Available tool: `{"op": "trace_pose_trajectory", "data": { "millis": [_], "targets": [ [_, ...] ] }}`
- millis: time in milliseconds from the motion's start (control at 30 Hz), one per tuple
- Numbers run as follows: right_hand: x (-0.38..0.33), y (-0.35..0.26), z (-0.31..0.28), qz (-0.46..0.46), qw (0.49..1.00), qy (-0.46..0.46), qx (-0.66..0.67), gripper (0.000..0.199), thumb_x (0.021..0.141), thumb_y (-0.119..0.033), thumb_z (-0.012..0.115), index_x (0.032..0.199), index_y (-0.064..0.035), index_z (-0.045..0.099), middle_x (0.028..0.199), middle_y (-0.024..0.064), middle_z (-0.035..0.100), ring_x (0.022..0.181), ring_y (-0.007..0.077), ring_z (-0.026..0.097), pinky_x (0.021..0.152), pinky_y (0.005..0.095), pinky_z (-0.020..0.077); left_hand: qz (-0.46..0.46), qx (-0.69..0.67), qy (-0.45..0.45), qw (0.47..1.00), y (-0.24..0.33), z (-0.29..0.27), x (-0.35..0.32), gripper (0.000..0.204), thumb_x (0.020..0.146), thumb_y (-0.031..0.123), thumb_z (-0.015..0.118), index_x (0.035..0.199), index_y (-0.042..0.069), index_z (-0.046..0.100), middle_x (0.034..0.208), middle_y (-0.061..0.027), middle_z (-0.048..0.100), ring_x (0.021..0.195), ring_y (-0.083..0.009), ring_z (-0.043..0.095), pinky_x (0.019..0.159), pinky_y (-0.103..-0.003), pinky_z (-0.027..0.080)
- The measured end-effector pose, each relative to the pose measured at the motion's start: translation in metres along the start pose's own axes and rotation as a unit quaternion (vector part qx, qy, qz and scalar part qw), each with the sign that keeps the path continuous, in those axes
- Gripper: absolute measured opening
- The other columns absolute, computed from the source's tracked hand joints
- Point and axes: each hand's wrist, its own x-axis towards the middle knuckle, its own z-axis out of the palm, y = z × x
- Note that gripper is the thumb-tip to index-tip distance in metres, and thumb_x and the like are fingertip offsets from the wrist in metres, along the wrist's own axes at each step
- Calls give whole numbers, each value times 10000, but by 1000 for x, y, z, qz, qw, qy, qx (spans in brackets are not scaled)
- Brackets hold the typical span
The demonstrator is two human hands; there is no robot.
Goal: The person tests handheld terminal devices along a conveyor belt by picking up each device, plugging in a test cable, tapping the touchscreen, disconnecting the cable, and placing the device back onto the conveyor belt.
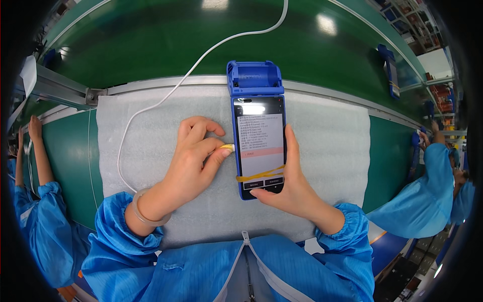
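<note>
A blue handheld payment terminal [260,126] with a lit screen and an open paper-roll bay [254,75] at its far end lies over the foam mat. A yellow rubber band [260,174] crosses its lower screen. My right hand [292,186] grips the terminal's right side and lower end, thumb at the bottom of the screen. With thumb and forefinger, my left hand [196,156] pinches a cable plug [229,147] with yellow on it against the terminal's left edge. Whether the plug is seated in a port cannot be made out.
A white cable [201,58] runs from the far edge to my left wrist. Under my hands is a white foam mat [322,136]; beyond a metal rail lies a green belt [166,30] with another blue terminal [390,70]. Co-workers in blue sleeves [425,186] sit at both sides.
</note>
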Motion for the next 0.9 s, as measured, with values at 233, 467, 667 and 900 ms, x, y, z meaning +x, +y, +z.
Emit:
{"op": "trace_pose_trajectory", "data": {
  "millis": [233, 467, 667, 900],
  "targets": [
    [10, 3, -4, 33, 911, 97, 400, 668, 858, -132, 503, 1341, 29, 70, 1335, 177, 274, 1212, 254, 336, 977, 368, 320, 2, 3, -6, 1000, 0, 0, 0, 109, 784, 103, 574, 755, -2, 568, 999, -106, 488, 1010, -262, 379, 874, -345, 315],
    [33, -3, -25, 170, 836, 24, 522, 445, 934, -237, 351, 1285, 32, 299, 1209, 142, 464, 1107, 206, 471, 927, 349, 385, 8, 13, -2, 1000, 0, 2, 1, 89, 780, 112, 583, 771, 24, 576, 1023, -102, 485, 1018, -268, 371, 880, -353, 309],
    [35, 2, -30, 208, 848, 26, 487, 417, 918, -226, 393, 1247, 28, 364, 1167, 103, 509, 1046, 194, 518, 902, 341, 410, -4, -8, -8, 1000, -4, 0, 0, 115, 785, 153, 588, 791, 39, 572, 970, -87, 476, 970, -254, 378, 874, -340, 300],
    [58, 9, -83, 202, 854, 134, 461, 338, 900, -157, 405, 1195, 5, 437, 1140, 97, 533, 1036, 185, 521, 906, 327, 409, -3, -70, 21, 997, -7, 1, 1, 115, 802, 169, 571, 806, 55, 574, 904, -71, 512, 922, -231, 415, 842, -331, 313]
  ]
}}
